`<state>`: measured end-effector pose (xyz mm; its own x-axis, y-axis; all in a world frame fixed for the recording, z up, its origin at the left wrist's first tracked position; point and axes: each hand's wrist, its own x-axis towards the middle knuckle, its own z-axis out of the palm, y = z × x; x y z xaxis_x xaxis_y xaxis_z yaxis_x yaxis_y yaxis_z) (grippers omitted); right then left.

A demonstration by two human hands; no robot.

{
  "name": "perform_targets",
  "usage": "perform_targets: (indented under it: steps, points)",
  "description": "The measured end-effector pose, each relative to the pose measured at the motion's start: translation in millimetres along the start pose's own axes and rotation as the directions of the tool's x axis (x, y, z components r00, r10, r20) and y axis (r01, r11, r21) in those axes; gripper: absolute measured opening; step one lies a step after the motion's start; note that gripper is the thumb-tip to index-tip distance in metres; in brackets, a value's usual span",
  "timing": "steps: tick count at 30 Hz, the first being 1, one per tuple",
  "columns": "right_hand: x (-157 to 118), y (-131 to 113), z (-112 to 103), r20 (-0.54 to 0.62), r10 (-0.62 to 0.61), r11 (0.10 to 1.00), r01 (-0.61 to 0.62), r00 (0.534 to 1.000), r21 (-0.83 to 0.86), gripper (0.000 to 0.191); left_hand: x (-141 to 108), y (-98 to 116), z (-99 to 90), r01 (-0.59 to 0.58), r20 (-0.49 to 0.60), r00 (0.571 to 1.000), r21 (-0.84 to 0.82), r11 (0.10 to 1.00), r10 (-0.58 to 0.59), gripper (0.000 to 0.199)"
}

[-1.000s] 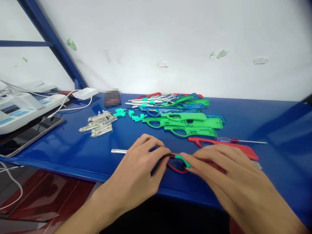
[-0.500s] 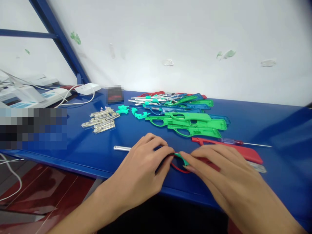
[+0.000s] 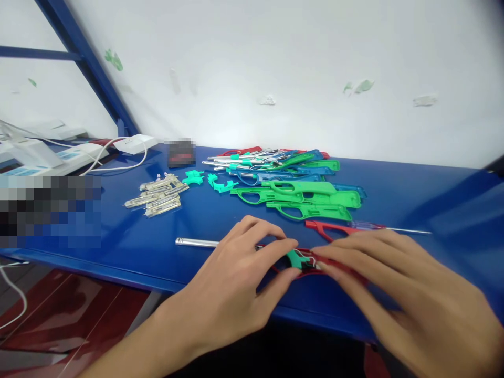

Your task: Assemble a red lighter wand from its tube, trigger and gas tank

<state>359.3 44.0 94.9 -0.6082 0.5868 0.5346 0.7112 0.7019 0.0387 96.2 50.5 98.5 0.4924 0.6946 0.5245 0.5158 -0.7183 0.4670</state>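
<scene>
A red lighter half-shell lies at the front of the blue table, partly hidden by both hands. A silver metal tube points left from under my left hand. That hand is closed, its thumb and index finger on a teal trigger that sits at the shell. A thin white wire and a dark part show just right of the trigger. My right hand grips the red shell, fingertips close to the wire. Another red half-shell rests behind it.
Several green half-shells lie behind the hands, with a pile of tubes and blue shells farther back. A screwdriver lies right. Clear fuel tanks and teal triggers lie left, near white devices.
My right hand has drawn back to the right from the trigger, uncovering the white wire and dark part. My left fingers have moved onto the trigger. The view has shifted slightly.
</scene>
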Motion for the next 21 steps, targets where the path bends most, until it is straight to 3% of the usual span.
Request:
perform_targets:
  steps: [3, 7, 16, 21]
  points:
    - [-1.9, 4.6, -0.7, -0.025, 0.039, 0.999, -0.038, 0.999, 0.02, 0.025, 0.6, 0.2, 2.3, -0.002, 0.032, 0.999, 0.012, 1.0, 0.002, 0.02]
    - [4.5, 2.4, 2.0, -0.059, 0.04, 0.997, -0.037, 0.997, 0.06, 0.033, 0.6, -1.1, 3.3, 0.002, 0.053, 0.999, 0.036, 0.999, -0.004, 0.02]
    - [6.3, -2.7, 9.9, -0.005, 0.152, 0.979, -0.149, 0.988, 0.137, 0.033, 0.0, 2.1, 2.3, 0.066, 0.082, 0.994, 0.035, 0.997, -0.068, 0.011]
    - [12.1, -3.1, 10.6, 0.015, 0.225, 0.952, -0.223, 0.974, 0.211, 0.042, -0.2, 2.0, 1.4, 0.092, 0.086, 0.992, 0.01, 0.996, -0.093, 0.013]
